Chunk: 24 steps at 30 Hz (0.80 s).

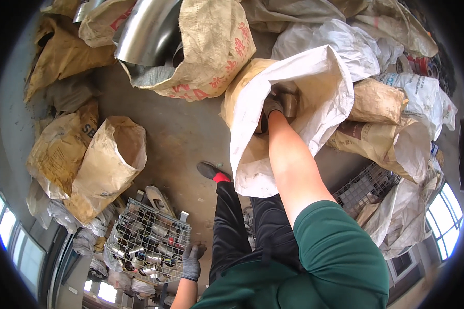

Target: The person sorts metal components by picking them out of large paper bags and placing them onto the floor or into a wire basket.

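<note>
My right arm reaches down into a tall paper sack with a white lining (250, 116), standing in front of me with its mouth wide. Inside it, my gloved right hand (273, 106) is in shadow beside a metal pipe fitting (290, 104); its fingers are hidden, so I cannot see whether it grips anything. My left hand (192, 261), in a grey glove, hangs low at my left side with its fingers apart and nothing visible in it. Right beside that hand is a wire basket (183, 226) full of small shiny metal fittings.
Ahead, a big tan sack (211, 56) holds a large steel pipe elbow (148, 33). Two paper sacks (108, 165) stand on the left. More bags, including a brown paper sack (376, 100), crowd the right, above another wire basket (366, 188). A shoe (159, 201) lies behind the left basket.
</note>
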{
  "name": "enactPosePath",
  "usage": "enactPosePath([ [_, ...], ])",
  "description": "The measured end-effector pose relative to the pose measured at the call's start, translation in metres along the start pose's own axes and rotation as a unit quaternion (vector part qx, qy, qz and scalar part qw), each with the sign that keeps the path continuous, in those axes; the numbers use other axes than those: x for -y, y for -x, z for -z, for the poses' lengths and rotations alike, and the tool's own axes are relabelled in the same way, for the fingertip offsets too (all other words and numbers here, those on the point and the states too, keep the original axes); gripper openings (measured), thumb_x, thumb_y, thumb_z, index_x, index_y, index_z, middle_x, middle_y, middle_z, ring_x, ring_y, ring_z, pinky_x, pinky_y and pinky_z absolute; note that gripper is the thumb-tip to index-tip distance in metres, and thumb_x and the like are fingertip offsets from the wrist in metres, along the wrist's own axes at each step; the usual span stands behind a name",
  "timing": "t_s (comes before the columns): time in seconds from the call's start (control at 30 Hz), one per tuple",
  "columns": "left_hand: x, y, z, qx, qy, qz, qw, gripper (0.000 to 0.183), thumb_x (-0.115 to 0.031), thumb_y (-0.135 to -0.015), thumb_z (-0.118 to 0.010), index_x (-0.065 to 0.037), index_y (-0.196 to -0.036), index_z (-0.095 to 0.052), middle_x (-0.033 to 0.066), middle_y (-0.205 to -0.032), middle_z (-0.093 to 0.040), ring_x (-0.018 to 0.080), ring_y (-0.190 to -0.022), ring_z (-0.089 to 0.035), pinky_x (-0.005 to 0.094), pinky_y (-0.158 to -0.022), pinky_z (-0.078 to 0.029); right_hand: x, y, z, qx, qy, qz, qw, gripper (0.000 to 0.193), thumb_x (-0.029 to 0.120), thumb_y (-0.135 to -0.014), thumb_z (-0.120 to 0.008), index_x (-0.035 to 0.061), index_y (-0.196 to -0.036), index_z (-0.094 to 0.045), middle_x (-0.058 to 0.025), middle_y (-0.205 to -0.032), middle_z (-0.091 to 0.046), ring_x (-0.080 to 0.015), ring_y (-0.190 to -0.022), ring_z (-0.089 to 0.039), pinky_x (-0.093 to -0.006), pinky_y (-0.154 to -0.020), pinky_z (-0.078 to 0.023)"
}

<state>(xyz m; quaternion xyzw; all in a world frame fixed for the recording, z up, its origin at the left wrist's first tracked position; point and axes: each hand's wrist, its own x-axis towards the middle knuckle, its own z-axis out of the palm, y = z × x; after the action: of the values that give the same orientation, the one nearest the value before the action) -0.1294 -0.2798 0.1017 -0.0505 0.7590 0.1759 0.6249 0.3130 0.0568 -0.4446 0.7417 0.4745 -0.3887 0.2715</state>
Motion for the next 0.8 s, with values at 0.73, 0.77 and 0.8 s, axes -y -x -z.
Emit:
enactPosePath([
  [0.73, -0.116, 0.011, -0.101, 0.158, -0.077, -0.167, 0.97, 0.032, -0.019, -0.1, -0.058, 0.003, -0.123, -0.058, 0.0131, -0.11, -0.068, 0.0176, -0.104, -0.064, 0.0298, -0.096, -0.047, 0.037, 0.461, 0.224, 0.133, -0.884, -0.183, 0.409, 0.031, 0.038, -0.099, -0.042, 0.0116, -0.111, -0.054, -0.0085, -0.093, -0.059, -0.0202, -0.056, -0.052, -0.0389, -0.063, -0.05],
  [0.77, -0.131, 0.018, -0.11, 0.165, -0.087, -0.191, 0.964, 0.031, -0.017, -0.099, -0.058, 0.003, -0.123, -0.058, 0.013, -0.111, -0.068, 0.0175, -0.104, -0.063, 0.0298, -0.096, -0.047, 0.035, 0.474, 0.224, 0.174, -0.885, -0.178, 0.394, 0.034, 0.038, -0.099, -0.041, 0.0104, -0.112, -0.054, -0.0085, -0.095, -0.06, -0.0198, -0.056, -0.051, -0.0377, -0.062, -0.049],
  [0.8, -0.145, 0.023, -0.116, 0.171, -0.098, -0.215, 0.957, 0.03, -0.015, -0.099, -0.058, 0.002, -0.123, -0.058, 0.0128, -0.112, -0.067, 0.0173, -0.105, -0.063, 0.0297, -0.096, -0.047, 0.035, 0.484, 0.223, 0.216, -0.884, -0.173, 0.377, 0.036, 0.039, -0.099, -0.04, 0.0092, -0.112, -0.055, -0.0086, -0.096, -0.061, -0.0194, -0.055, -0.051, -0.0366, -0.061, -0.048],
])
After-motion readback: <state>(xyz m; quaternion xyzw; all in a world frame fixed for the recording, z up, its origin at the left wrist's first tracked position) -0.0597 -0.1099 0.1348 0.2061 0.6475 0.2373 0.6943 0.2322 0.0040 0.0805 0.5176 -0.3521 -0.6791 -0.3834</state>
